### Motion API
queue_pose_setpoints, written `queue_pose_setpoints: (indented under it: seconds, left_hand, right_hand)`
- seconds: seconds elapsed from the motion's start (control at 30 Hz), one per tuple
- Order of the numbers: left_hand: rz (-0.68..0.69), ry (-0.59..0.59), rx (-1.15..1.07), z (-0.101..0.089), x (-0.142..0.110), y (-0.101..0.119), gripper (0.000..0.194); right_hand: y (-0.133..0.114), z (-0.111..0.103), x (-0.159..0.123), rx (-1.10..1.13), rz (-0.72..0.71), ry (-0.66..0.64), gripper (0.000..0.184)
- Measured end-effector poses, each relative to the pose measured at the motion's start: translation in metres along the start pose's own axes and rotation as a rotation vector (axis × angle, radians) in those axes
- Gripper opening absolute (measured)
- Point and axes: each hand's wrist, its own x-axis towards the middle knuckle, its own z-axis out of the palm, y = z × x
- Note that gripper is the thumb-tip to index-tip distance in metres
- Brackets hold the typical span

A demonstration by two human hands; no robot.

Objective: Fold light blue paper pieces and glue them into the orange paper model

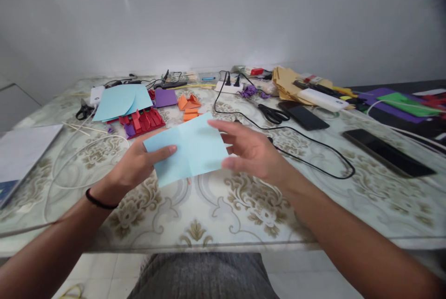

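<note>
A light blue sheet of paper (205, 148) with a crease down its middle is held up above the table. My left hand (134, 162) is closed on its left end, thumb on top and the other fingers hidden underneath. At the right end, my right hand (256, 152) has its fingers apart, with the index finger by the upper corner and the thumb by the lower one. Whether those fingertips touch the paper is hard to tell. Just behind lie folded red paper pieces (144, 122), folded orange paper pieces (190, 103) and more light blue sheets (120, 101).
A patterned cloth covers the table (195, 224). Black-handled scissors (273, 114), two dark phones (388, 150) (303, 115) and a looping black cable (334, 150) lie to the right. A white power strip (229, 87) sits at the back. At left are a white cable (52, 182) and a notebook (26, 152).
</note>
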Motion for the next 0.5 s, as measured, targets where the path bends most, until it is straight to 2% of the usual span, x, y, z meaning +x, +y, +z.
queue_pose_setpoints:
  seconds: [0.07, 0.17, 0.23, 0.33, 0.5]
  left_hand:
    - [-0.009, -0.005, -0.036, 0.0020, -0.0005, 0.0030, 0.032]
    - [-0.003, -0.031, -0.013, 0.0034, -0.0018, 0.0055, 0.032]
    - [0.003, -0.059, 0.019, 0.0034, -0.0026, 0.0049, 0.035]
    - [0.010, -0.089, 0.075, 0.0035, -0.0035, 0.0034, 0.038]
    - [0.009, -0.105, 0.069, 0.0052, -0.0048, 0.0055, 0.047]
  right_hand:
    - [-0.0027, -0.0046, -0.0002, -0.110, -0.019, -0.099, 0.076]
    - [-0.0036, -0.0061, 0.0019, -0.284, -0.100, -0.186, 0.061]
    - [-0.0020, -0.0037, 0.0036, -0.330, -0.176, -0.179, 0.045]
    - [0.0013, 0.0008, 0.0042, -0.310, -0.217, -0.135, 0.029]
    - [0.0035, 0.0026, 0.0019, -0.231, -0.201, -0.095, 0.018]
